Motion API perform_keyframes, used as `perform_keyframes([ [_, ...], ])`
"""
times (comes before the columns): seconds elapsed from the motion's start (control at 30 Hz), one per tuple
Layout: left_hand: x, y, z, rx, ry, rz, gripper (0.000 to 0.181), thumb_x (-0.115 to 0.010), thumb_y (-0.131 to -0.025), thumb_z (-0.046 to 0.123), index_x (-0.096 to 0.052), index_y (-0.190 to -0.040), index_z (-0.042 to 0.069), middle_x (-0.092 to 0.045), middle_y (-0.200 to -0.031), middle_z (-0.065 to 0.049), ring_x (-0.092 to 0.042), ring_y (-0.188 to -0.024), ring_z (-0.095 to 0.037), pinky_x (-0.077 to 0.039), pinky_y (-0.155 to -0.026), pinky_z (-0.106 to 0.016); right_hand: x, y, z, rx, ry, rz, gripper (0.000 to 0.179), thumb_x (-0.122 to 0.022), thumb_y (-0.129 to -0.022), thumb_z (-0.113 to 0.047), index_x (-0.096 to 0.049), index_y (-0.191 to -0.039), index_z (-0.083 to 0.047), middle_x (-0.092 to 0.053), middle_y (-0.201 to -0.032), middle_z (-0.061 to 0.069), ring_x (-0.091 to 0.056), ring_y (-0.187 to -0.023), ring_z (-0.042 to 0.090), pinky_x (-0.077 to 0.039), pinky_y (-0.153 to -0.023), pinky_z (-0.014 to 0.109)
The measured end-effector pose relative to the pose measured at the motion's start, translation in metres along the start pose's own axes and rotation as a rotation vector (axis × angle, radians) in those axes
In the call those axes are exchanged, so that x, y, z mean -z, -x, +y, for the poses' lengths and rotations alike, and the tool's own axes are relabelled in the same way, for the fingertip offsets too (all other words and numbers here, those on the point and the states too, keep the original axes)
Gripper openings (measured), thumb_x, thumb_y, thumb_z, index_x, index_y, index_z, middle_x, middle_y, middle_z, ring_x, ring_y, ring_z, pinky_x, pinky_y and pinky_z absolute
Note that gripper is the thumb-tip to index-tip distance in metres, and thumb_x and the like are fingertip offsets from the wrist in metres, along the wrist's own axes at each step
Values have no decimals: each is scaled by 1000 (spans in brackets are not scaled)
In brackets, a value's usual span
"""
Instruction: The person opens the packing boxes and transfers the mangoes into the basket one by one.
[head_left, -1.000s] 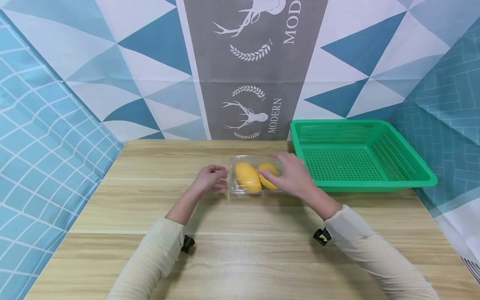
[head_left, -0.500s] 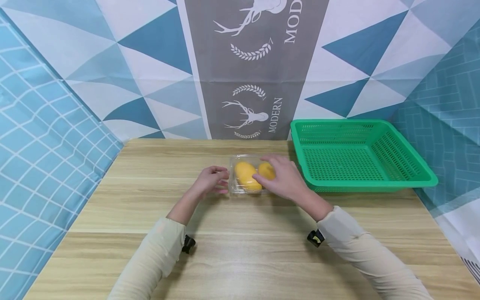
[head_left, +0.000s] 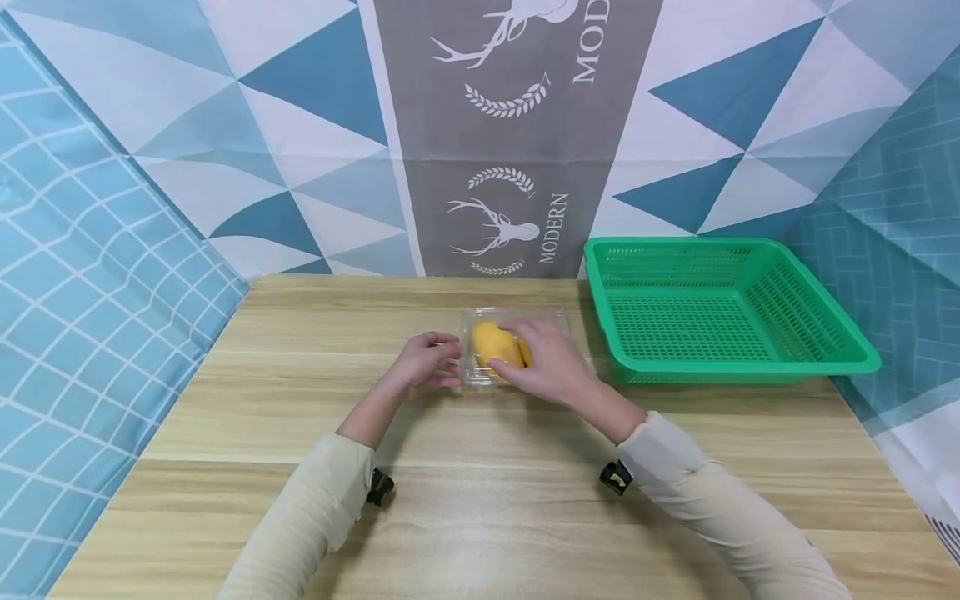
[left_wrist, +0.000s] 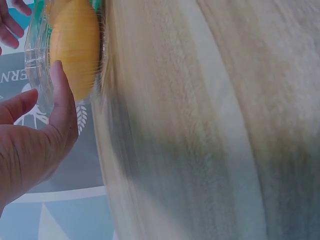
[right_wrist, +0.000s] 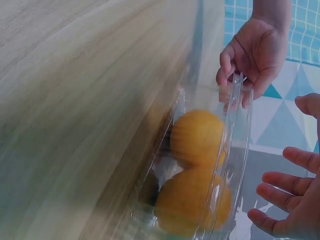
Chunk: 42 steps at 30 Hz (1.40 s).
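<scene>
A clear plastic clamshell box (head_left: 558, 315) lies on the wooden table, with two smooth yellow mangoes (head_left: 495, 343) inside. My left hand (head_left: 426, 362) is at the box's left end, thumb and fingers parted. In the left wrist view, its thumb (left_wrist: 62, 100) overlaps the end wall beside a mango (left_wrist: 77, 47). Over the box hovers my right hand (head_left: 546, 360), covering much of the second mango in the head view. The right wrist view shows that hand's fingers (right_wrist: 282, 187) spread and apart from the box, holding nothing.
A green perforated plastic basket (head_left: 750, 367) stands to the right of the box at the back of the table (head_left: 465, 500). Patterned cloth (head_left: 510, 133) hangs behind the table and along both sides.
My right hand has moved left across the box, from its right end to over its middle. The left hand and the box look nearly still.
</scene>
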<state>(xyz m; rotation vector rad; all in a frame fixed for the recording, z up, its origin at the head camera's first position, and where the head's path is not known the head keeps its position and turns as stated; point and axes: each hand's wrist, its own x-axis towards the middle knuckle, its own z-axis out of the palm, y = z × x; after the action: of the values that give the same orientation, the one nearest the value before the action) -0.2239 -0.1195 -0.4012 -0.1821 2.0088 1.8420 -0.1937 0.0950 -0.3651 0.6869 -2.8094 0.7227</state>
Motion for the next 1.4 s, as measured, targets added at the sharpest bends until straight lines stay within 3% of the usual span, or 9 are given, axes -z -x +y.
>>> perform_keyframes([
  [0.6,-1,-2,-2,34,8,-14,38,-51,-94,11,-45,-130,0,-57,-107,-13,-60,-75,-15,-58,-70,-31,-15,-2,-12,71,75,-69,51,-62,-83,-50,-59,-123,-18,-58,-126,5,-49,-121,23,-41,-98,45],
  [0.83,-1,-4,-4,35,35,-37,42,-51,-95,11,-42,-134,1,-55,-115,-16,-60,-76,-15,-58,-70,-29,-18,-3,-15,110,98,-75,50,-66,-82,-46,-59,-122,-17,-60,-123,5,-50,-118,23,-41,-94,43],
  [1.0,-1,-4,-5,45,46,-35,42,-52,-94,10,-42,-134,1,-56,-105,-10,-60,-76,-15,-58,-71,-29,-23,-5,-15,149,131,-77,50,-67,-81,-45,-60,-121,-16,-59,-123,4,-51,-117,23,-41,-93,45],
  [1.4,-1,-2,-4,43,58,-30,42,-51,-94,7,-42,-134,1,-57,-101,-8,-61,-71,-14,-58,-69,-28,-28,-6,-13,205,243,-104,49,-70,-81,-39,-60,-123,-15,-59,-124,8,-51,-118,26,-41,-93,48],
])
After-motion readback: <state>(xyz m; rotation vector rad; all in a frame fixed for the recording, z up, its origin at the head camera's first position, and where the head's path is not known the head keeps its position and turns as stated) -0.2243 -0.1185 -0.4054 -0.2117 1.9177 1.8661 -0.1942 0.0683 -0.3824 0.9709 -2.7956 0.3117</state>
